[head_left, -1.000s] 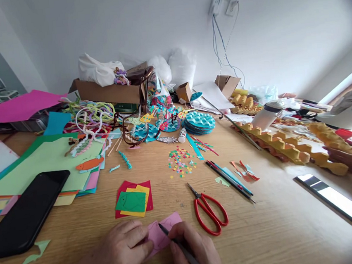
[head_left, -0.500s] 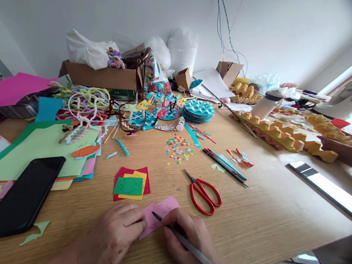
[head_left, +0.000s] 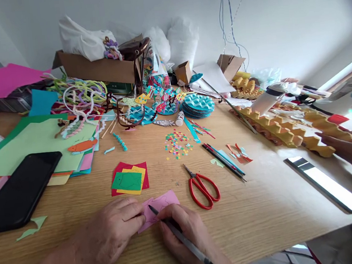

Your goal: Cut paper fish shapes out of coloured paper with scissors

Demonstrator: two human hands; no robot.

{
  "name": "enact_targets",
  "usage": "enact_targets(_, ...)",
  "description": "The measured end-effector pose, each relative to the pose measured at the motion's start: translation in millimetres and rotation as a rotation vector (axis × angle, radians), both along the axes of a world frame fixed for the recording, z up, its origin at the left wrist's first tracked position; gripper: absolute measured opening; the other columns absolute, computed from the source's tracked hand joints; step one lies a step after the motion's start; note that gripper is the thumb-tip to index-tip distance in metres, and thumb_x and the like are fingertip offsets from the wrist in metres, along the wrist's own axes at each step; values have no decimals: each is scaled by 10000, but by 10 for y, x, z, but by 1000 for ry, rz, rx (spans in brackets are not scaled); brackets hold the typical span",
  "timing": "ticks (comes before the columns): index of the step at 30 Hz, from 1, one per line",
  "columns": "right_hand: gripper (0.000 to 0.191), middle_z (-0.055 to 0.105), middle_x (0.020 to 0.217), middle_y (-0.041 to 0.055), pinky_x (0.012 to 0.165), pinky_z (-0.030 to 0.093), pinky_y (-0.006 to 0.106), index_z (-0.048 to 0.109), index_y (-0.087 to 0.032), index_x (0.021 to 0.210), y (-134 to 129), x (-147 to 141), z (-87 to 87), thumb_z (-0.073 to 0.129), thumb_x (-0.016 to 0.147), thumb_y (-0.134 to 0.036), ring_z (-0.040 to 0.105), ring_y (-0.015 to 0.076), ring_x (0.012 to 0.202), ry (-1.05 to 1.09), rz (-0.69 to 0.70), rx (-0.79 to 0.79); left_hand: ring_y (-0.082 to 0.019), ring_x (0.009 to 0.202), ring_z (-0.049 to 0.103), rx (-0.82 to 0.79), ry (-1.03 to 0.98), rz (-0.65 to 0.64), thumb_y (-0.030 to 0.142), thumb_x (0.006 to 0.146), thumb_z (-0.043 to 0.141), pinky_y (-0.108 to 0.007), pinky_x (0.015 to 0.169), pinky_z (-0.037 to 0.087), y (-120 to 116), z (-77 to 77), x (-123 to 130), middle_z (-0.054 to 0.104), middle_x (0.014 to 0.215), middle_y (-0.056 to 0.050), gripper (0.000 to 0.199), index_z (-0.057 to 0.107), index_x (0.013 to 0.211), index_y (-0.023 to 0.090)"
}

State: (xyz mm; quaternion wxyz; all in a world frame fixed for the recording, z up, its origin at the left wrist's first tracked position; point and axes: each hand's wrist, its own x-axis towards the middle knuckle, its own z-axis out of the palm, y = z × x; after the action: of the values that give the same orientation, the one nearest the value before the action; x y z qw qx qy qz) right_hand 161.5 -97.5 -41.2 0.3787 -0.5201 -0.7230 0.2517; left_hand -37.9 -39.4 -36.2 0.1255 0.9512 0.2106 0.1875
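Observation:
A small piece of pink paper (head_left: 166, 199) with dark outlines drawn on it lies on the wooden table. My left hand (head_left: 113, 227), fingers curled together, holds down its left edge. In my right hand (head_left: 185, 230) is a pen (head_left: 186, 242) with a clear barrel, its dark tip on or just over the paper. Behind my left hand sits a small stack of cards, with a green card (head_left: 127, 181) bearing a fish outline, over a yellow card (head_left: 139, 170) and a red card (head_left: 119, 169). Scissors (head_left: 202, 189) with red handles lie to the right of the paper.
A black phone (head_left: 24, 190) rests at the left by coloured paper sheets (head_left: 55, 139). Paper dots (head_left: 177, 143), pencils (head_left: 224, 160) and scraps lie farther back. At right, a co-worker's hand (head_left: 348, 146) touches a yellow egg carton (head_left: 275, 128), near a shiny ruler-like strip (head_left: 327, 186).
The pen tip has shifted slightly left over the pink paper. My left hand keeps its place on the paper, while the whole view has tilted a little.

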Motion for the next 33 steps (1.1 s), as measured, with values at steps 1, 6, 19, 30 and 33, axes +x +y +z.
enact_targets(1,161,631,657,16,527,415,187,592,-162,795,-3,-2,-2,472,746,-67,557,110,546,1,-1,6,-176,828,585,5,0,4,86,860,416,-287,833,483,-2,-4,2,665,893,-30,277,643,949,218)
enact_targets(6,180,626,666,6,525,411,178,589,-166,803,-2,-7,-14,472,731,-50,551,99,541,-3,6,0,-174,832,589,-14,-10,6,65,855,395,-293,841,486,-6,-20,10,666,899,-32,303,641,946,216)
enact_targets(19,175,633,678,-1,541,417,170,583,-175,807,-3,-30,-42,479,738,-53,561,95,559,-2,11,27,-173,841,593,-26,-49,5,41,866,338,-286,815,478,-8,24,21,681,916,-23,360,643,947,215)
enact_targets(30,143,631,653,9,517,411,185,606,-160,796,4,-11,-4,491,755,-85,546,103,525,-3,-15,-32,-174,965,580,-77,-40,7,5,834,376,-291,905,456,-31,-1,0,665,992,-21,366,616,1022,207)
enact_targets(33,139,633,661,11,522,414,186,605,-160,805,-5,-13,2,492,764,-90,550,106,537,-15,-4,-45,-172,960,586,-62,-33,-6,-6,821,374,-284,903,456,-21,-3,-3,668,995,-23,380,617,1029,200)
